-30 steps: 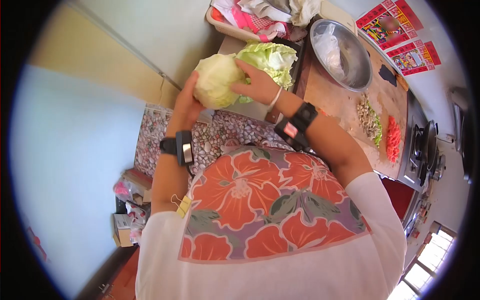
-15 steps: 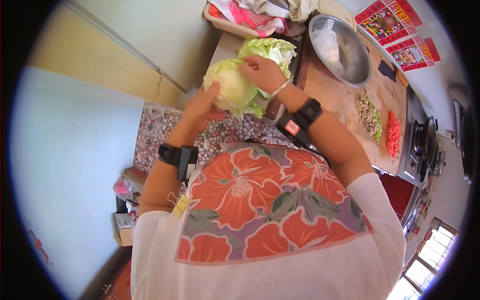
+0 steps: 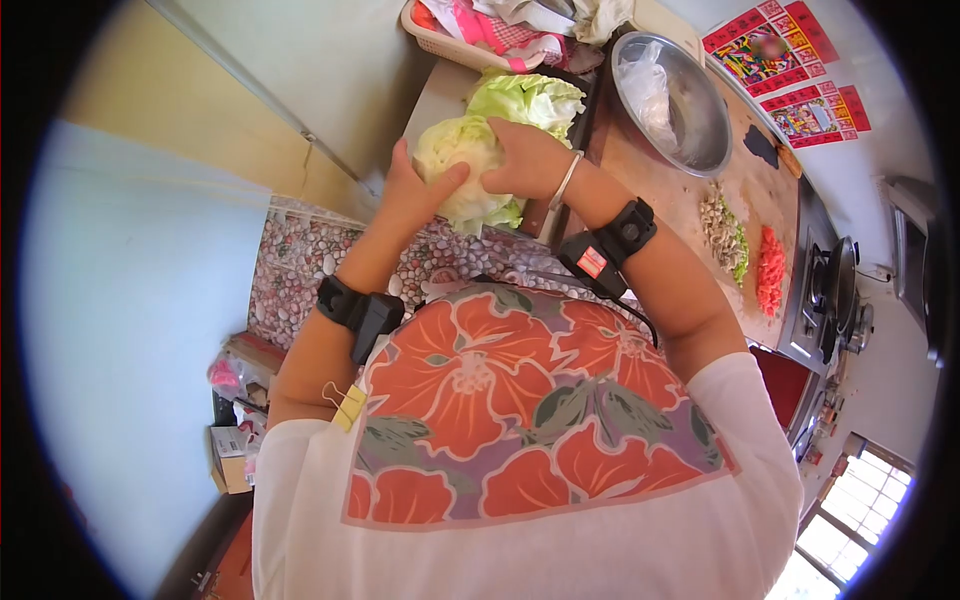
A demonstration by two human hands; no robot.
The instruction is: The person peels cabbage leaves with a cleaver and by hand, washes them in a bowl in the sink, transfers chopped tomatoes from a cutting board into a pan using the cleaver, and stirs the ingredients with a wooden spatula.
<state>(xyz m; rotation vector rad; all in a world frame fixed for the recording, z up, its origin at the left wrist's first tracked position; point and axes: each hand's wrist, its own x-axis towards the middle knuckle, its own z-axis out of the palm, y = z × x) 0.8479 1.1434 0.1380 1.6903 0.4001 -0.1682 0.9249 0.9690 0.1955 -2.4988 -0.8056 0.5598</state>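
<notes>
A round, pale green head of cabbage [image 3: 455, 145] is between my two hands, above the edge of the counter. My left hand [image 3: 415, 187] grips its left side, thumb across the near face. Against its right side, my right hand [image 3: 530, 160] is curled with the thumb toward me; some of its fingertips are hidden behind the cabbage. Just beyond the head lie loose, crinkled cabbage leaves [image 3: 528, 102].
A steel bowl [image 3: 715, 125] with a clear plastic bag in it stands on the wooden counter [image 3: 650, 200]. Chopped mushroom-coloured and green pieces [image 3: 722, 230] and a red chopped pile [image 3: 770, 272] lie nearer the stove [image 3: 815, 290]. A basket of cloths [image 3: 470, 55] sits at the back.
My right hand has shifted from the cabbage's upper right down around its side. My left hand has turned, its thumb now further across the head.
</notes>
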